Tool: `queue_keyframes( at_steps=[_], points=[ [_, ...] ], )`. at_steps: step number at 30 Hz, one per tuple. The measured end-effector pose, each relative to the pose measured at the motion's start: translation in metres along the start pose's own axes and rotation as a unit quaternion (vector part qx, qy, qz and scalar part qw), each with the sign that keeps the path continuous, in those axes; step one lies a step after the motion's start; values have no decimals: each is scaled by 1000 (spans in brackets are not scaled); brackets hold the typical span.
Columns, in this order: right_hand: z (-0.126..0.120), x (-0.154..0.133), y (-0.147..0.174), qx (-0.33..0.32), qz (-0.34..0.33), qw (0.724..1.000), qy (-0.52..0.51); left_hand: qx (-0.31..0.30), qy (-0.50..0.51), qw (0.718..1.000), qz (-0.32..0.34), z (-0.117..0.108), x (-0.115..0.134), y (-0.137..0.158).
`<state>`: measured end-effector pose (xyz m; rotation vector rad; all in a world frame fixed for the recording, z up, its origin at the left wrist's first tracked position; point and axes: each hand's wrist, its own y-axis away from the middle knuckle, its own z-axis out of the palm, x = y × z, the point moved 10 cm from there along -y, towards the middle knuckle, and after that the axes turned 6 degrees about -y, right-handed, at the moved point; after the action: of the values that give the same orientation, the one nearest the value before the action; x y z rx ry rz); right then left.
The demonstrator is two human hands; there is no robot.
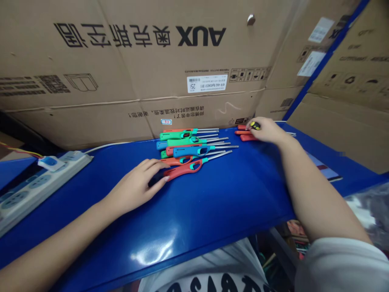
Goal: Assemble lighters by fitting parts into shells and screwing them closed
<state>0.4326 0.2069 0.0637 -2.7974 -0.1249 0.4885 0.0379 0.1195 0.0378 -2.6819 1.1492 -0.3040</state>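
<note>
Several gas lighters (188, 152) with red, green, blue and orange handles lie in a loose pile, their metal nozzles pointing right. My left hand (138, 184) is at the near left of this pile. Its thumb and fingertips close about the handle end of the nearest red lighter (184, 169). Farther right, my right hand (266, 129) is closed around a black-and-yellow handle (255, 125), whose other end is hidden. Under and beside that hand lie a few red lighters (247, 138), partly covered by it.
Cardboard panels (136, 69) stand along the back and right of the blue table (194, 219). A white power strip (45, 178) with a plug and cables lies at the left. A flat printed item (323, 168) rests beyond my right forearm.
</note>
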Motion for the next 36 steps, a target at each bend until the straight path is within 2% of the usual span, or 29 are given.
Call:
queue_keyframes(
  at_steps=[3, 5, 6, 9, 12, 16, 19, 22, 29, 36],
  points=[
    [15, -65, 5, -23, -94, 994, -45, -12, 10, 1000, 9, 11, 5, 0],
    [27, -114, 16, -40, -204, 974, -91, -6, 18, 1000, 14, 13, 6, 0],
    [35, -132, 22, -59, -234, 965, -103, -3, 24, 1000, 16, 12, 7, 0],
    [60, -162, 35, -106, -254, 959, -64, -23, 53, 998, 25, 10, 13, 2],
    [75, -172, 41, -124, -247, 961, -7, -44, 67, 996, 32, 4, 18, 3],
    [82, -175, 43, -126, -242, 962, 21, -22, 5, 1000, 18, -4, 11, 3],
    [85, -175, 43, -122, -242, 962, 23, -33, -42, 999, -3, 4, -1, 3],
    [86, -179, 44, -120, -254, 959, 33, -70, -36, 997, -8, 19, -6, 5],
    [81, -186, 47, -109, -260, 959, 37, -72, 11, 997, 28, 17, 18, 7],
    [78, -186, 51, -143, -279, 950, -11, -83, 21, 995, 49, 16, 37, 12]
  ],
)
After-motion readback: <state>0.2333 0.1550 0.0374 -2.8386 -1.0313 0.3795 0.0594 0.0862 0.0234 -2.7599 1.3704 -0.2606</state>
